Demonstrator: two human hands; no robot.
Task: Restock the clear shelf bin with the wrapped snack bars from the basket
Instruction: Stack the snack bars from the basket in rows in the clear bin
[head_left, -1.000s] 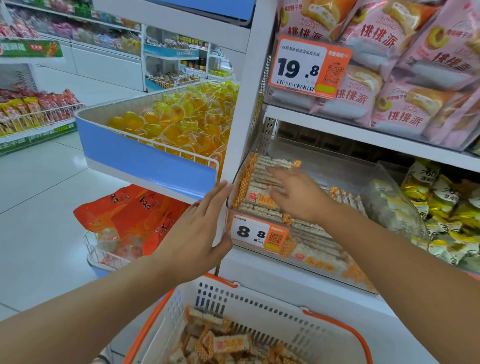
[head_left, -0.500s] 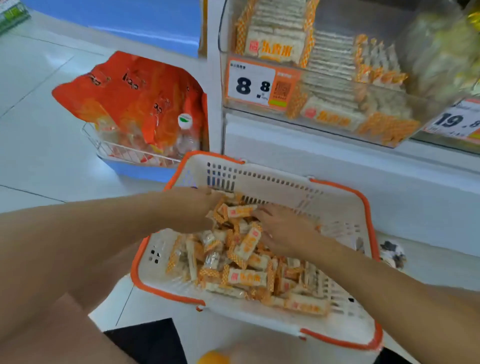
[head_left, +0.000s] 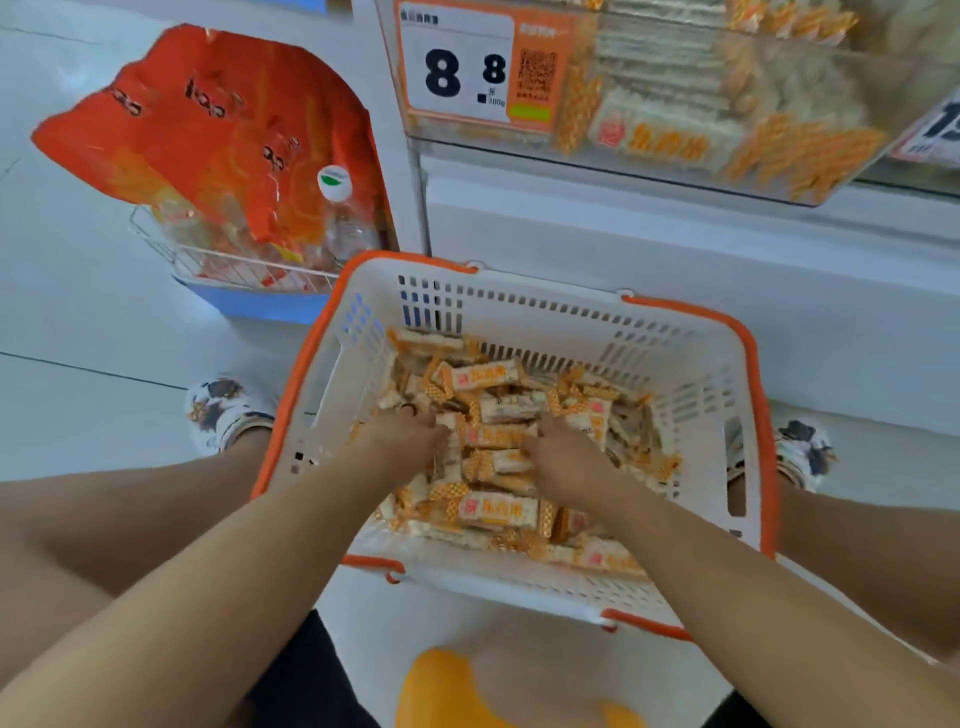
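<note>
Bars (head_left: 498, 436) piled loose in basket (head_left: 691, 364) on floor, bin (head_left: 675, 104) above. Both hands, L (head_left: 400, 436) & R (head_left: 566, 457), dug into pile; fingers buried, grip can't tell, prob gathering. Risk: overfull handful, slick wrappers slip, bars drop during lift to bin.

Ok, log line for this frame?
phase: gathering | left hand and right hand: in snack bars | basket: stocked | shelf bin: above

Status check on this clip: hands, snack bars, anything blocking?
Left hand and right hand both down in the basket, fingers buried among snack bars, grip unclear. Clear shelf bin above, part stocked. Nothing blocking.
</note>
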